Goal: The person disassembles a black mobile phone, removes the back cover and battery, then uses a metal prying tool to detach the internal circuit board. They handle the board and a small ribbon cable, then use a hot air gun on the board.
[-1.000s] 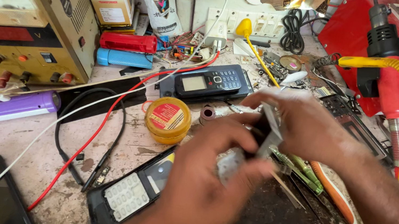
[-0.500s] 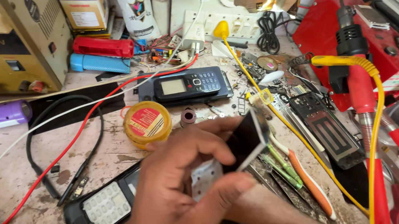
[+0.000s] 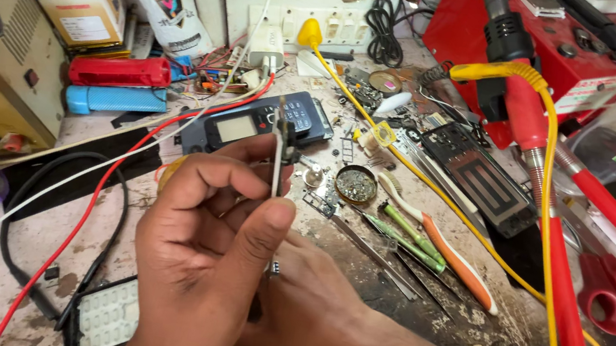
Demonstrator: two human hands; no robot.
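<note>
The left hand (image 3: 205,264) holds a thin, flat phone part (image 3: 278,156) edge-on to the camera, its fingers (image 3: 265,228) closed in a pinch on the lower end, thumb on 1 face and index finger on the other. The part stands nearly upright above the tabletop (image 3: 23,234), its long axis running up and away from the pinch, so most of its length lies above and beyond the fingertips. The right hand (image 3: 307,302) sits just beside and under the left, touching it, mostly hidden behind it; whether its fingers grip the part's bottom edge cannot be told. Of the 2 hands, the left is plainly the one nearer to the part and bearing it. Just behind the part lies a dark keypad phone (image 3: 258,123), face up, and to the right a small round tin (image 3: 356,184) of bits and an orange-handled toothbrush (image 3: 441,249). A white keypad panel (image 3: 102,318) lies by the left wrist.
</note>
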